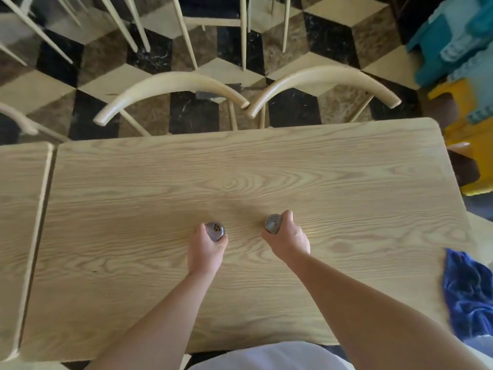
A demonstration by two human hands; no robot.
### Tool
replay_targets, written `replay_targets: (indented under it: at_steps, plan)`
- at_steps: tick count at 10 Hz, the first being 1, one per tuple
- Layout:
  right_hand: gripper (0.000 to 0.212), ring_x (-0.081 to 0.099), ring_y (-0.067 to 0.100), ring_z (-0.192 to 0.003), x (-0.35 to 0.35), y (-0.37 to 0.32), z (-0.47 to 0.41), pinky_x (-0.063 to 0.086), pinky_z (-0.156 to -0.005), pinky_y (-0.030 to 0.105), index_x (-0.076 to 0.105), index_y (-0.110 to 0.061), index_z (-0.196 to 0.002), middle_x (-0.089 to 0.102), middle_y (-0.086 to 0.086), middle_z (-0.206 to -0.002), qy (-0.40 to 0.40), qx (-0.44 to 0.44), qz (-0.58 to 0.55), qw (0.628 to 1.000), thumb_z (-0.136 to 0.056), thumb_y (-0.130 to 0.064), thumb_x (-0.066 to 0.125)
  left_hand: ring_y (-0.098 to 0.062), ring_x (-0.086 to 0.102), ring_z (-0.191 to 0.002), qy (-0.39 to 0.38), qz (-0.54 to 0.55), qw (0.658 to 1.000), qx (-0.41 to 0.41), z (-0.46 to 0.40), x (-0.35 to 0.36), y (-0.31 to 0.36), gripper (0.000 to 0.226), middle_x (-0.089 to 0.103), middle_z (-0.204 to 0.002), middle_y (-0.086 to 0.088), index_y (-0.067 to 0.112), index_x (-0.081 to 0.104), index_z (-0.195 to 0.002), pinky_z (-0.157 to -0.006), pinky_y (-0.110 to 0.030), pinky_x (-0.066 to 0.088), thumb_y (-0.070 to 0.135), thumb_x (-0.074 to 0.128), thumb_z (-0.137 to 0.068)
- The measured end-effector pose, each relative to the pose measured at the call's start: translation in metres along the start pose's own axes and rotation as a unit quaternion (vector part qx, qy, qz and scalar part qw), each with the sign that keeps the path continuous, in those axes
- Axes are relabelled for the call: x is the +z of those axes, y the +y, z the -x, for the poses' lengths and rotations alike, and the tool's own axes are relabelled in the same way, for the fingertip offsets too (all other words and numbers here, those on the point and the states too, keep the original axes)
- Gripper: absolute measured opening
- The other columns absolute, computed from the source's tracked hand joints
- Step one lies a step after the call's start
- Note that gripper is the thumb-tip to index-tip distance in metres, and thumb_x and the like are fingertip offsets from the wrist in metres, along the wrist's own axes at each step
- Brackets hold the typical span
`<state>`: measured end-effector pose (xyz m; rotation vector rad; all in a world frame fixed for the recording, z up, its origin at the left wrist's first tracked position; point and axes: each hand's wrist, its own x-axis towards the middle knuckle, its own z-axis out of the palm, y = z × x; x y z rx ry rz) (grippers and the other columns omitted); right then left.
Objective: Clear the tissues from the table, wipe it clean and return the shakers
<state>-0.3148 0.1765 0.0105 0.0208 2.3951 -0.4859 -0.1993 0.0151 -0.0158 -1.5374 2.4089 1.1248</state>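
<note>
The person stands at the near edge of the table (266,161) with a shaker in each fist, both held out over its middle. The left hand (205,249) is wrapped around the left shaker (215,231), and the right hand (289,240) around the right shaker (272,223); each grip is a closed fist round the body, leaving only the perforated metal cap showing. That hold suits setting them down upright, side by side and a little apart, which looks like the last step: no tissues show on the wood, and the blue cloth (466,292) lies put aside at the table's right edge. Whether the bases already touch the tabletop is hard to tell, since the fists hide them. The shakers are the only containers here, and their contents cannot be seen through the caps. Two chairs (170,81) are pushed in at the far side.
</note>
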Motion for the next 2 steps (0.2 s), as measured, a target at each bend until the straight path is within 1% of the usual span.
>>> replay_targets:
  at_steps: [1, 2]
  plan:
    - [0.047, 0.059, 0.029, -0.076, -0.0022, -0.0022, 0.0044, 0.045, -0.067, 0.034, 0.036, -0.021, -0.102, 0.062, 0.002, -0.083, -0.004, 0.003, -0.003, 1.0, -0.08, -0.05, 0.065, -0.03, 0.066, -0.089, 0.004, -0.006, 1.0, 0.009, 0.0008, -0.0009, -0.0004, 0.034, 0.07, -0.093, -0.006, 0.012, 0.06, -0.095, -0.079, -0.039, 0.054, 0.029, 0.081, -0.073]
    - [0.057, 0.064, 0.031, -0.085, -0.0037, -0.0053, 0.0063, 0.047, -0.07, 0.035, 0.037, -0.019, -0.111, 0.062, 0.002, -0.087, -0.01, 0.007, -0.012, 1.0, -0.075, -0.052, 0.067, -0.028, 0.066, -0.1, -0.006, 0.008, 1.0, 0.005, 0.002, 0.0004, -0.0022, 0.048, 0.069, -0.104, -0.004, 0.012, 0.059, -0.112, -0.084, -0.036, 0.051, 0.031, 0.081, -0.073]
